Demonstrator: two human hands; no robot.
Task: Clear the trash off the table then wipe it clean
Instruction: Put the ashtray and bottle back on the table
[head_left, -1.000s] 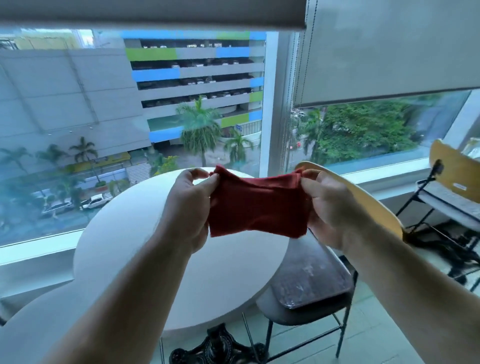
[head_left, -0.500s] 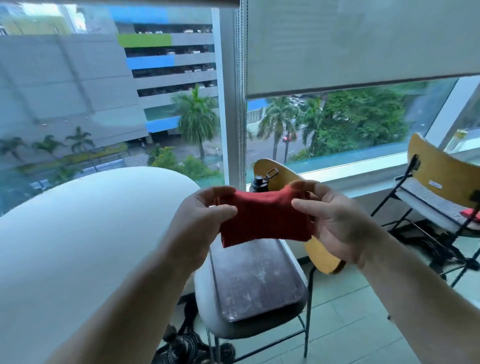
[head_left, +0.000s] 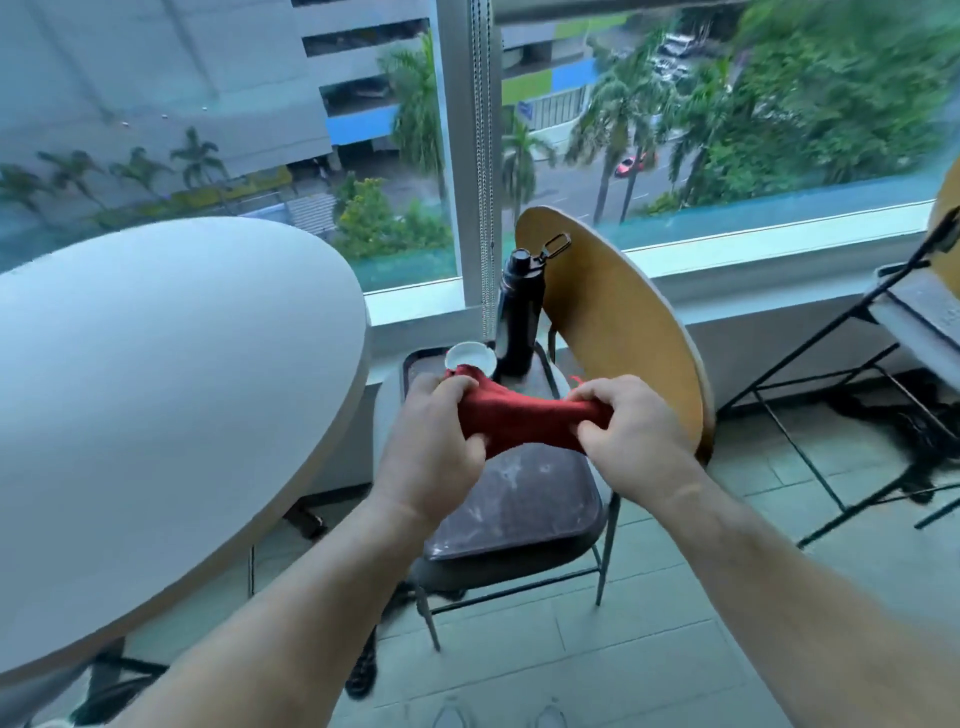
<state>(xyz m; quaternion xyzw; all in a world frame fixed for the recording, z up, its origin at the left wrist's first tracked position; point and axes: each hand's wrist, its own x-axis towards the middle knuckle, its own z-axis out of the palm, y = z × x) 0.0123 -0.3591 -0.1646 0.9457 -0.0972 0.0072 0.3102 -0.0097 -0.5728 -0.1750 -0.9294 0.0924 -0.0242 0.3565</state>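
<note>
- Between the two hands, in the air over a chair seat, a red cloth (head_left: 524, 423) is bunched and pulled taut sideways, well apart from the surface (head_left: 156, 389).
- The left hand (head_left: 434, 452) has its grip closed on the cloth's left end, fingers curled round the fabric, one corner poking up past the knuckles.
- The right hand (head_left: 631, 441) has its grip closed on the right end, fingers folded over it; a loose red thread sticks up behind the hand.
- Only the cloth's middle shows; both ends are buried in the fists.
- Below the cloth, a dark tray (head_left: 519, 499) with pale smudges lies on the seat of a chair (head_left: 613, 322) with a curved wooden back; the hands and cloth hide the tray's middle.
- At the tray's far end sits a small white bowl (head_left: 466, 358), its near rim hidden by the cloth corner.
- Just right of the bowl a black bottle (head_left: 517, 312) stands upright with a loop on its cap.
- To the left lies the round white surface, cut off by the frame edge.
- A second chair (head_left: 914, 312) is cut off at the right edge.
- Behind everything, the window (head_left: 208, 104) shows a blurred street, buildings and palms.
- Two blurred shoe tips (head_left: 452, 717) touch the bottom edge.
</note>
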